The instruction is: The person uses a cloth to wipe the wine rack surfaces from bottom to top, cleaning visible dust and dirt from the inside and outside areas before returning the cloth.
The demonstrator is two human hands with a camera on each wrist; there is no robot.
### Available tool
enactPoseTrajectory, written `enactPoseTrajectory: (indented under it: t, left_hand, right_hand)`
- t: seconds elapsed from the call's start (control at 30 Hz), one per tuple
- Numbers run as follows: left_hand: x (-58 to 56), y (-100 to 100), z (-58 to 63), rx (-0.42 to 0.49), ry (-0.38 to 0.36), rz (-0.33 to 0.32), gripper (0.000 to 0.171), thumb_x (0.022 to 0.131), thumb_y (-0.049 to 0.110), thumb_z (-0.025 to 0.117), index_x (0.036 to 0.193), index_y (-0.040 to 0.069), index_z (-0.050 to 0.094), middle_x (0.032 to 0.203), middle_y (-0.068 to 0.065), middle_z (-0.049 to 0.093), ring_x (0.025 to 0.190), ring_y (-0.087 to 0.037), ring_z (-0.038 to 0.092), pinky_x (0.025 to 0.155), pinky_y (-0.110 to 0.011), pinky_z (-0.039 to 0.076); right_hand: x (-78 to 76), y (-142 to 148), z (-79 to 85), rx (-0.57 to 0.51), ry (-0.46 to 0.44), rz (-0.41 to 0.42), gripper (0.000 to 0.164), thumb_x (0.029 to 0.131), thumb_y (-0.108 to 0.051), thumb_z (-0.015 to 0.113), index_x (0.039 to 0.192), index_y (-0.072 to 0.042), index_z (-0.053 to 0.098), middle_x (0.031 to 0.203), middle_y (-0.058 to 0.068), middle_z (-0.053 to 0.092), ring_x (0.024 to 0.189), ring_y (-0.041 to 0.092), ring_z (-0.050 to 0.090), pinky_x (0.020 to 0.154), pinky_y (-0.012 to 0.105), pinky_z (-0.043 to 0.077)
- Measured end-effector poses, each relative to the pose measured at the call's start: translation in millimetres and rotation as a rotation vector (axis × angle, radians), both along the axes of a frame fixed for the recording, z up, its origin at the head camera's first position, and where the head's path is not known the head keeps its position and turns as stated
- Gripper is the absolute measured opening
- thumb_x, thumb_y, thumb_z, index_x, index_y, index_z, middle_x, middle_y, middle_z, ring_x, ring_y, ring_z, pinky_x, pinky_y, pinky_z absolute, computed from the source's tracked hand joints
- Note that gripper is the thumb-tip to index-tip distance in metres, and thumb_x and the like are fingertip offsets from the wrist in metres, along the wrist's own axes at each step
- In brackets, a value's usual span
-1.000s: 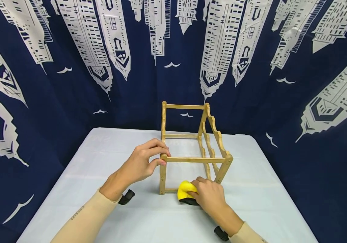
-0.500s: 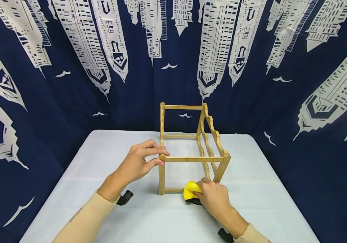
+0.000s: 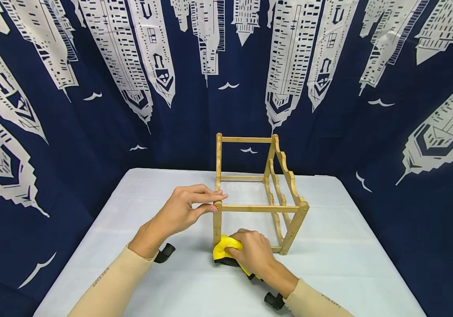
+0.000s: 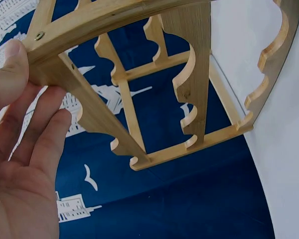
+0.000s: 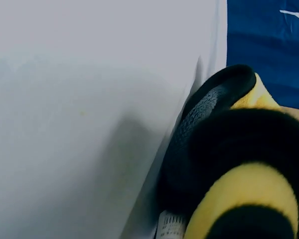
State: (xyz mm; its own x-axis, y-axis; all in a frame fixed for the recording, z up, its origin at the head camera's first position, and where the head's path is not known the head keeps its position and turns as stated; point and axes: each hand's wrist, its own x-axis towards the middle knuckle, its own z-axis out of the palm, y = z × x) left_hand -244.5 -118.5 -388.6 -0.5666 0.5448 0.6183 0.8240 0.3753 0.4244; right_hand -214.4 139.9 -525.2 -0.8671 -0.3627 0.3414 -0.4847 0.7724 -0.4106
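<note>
A light wooden rack (image 3: 260, 208) with scalloped slats stands upright on the white table. At its near top left corner, my left hand (image 3: 183, 209) pinches the frame between thumb and fingers. The left wrist view shows that thumb against the corner of the wooden frame (image 4: 114, 20), with the fingers below. My right hand (image 3: 255, 253) grips a bunched yellow and black cloth (image 3: 223, 250) low at the front, against the foot of the left post. Folds of the cloth (image 5: 246, 184) fill the lower right of the right wrist view and hide the right hand's fingers.
The white-covered table (image 3: 151, 290) ends at a dark blue curtain (image 3: 187, 132) printed with white buildings and birds. Black camera mounts (image 3: 165, 253) show at both wrists. A white tag (image 5: 170, 226) with printed lines hangs from the cloth.
The right hand and the cloth go a little right along the bottom front bar, then left to the left post. The left hand keeps its hold on the corner, and the rack stays put.
</note>
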Motion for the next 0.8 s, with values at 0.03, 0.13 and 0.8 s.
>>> enactPoseTrajectory:
  t: [0.03, 0.13, 0.8]
  left_hand:
    - [-0.1, 1, -0.1, -0.001, 0.001, -0.001, 0.041, 0.095, 0.009, 0.093, 0.135, 0.016, 0.088, 0.12, 0.001, 0.088, 0.127, -0.025, 0.085, 0.098, -0.031, 0.072]
    - [0.4, 4, 0.2, -0.012, -0.003, 0.004, 0.039, 0.096, 0.008, 0.093, 0.133, 0.016, 0.089, 0.114, 0.001, 0.086, 0.125, -0.024, 0.086, 0.093, -0.026, 0.071]
    - [6.0, 4, -0.1, -0.059, -0.016, 0.041, 0.041, 0.102, 0.01, 0.088, 0.142, 0.017, 0.084, 0.116, 0.0, 0.08, 0.118, -0.023, 0.083, 0.092, -0.028, 0.069]
  right_hand:
    - [-0.7, 0, -0.8, -0.028, -0.01, 0.003, 0.016, 0.093, -0.028, 0.101, 0.105, -0.021, 0.093, 0.095, -0.009, 0.085, 0.071, -0.002, 0.058, 0.06, 0.021, 0.046]
    - [-1.7, 2, -1.5, -0.12, -0.015, 0.02, 0.016, 0.092, -0.025, 0.102, 0.105, -0.019, 0.094, 0.095, -0.007, 0.086, 0.073, -0.003, 0.062, 0.063, 0.02, 0.05]
    - [5.7, -14, 54.2, -0.687, 0.041, -0.043, 0.027, 0.089, -0.02, 0.104, 0.112, -0.01, 0.094, 0.095, 0.009, 0.089, 0.075, 0.007, 0.073, 0.062, 0.026, 0.065]
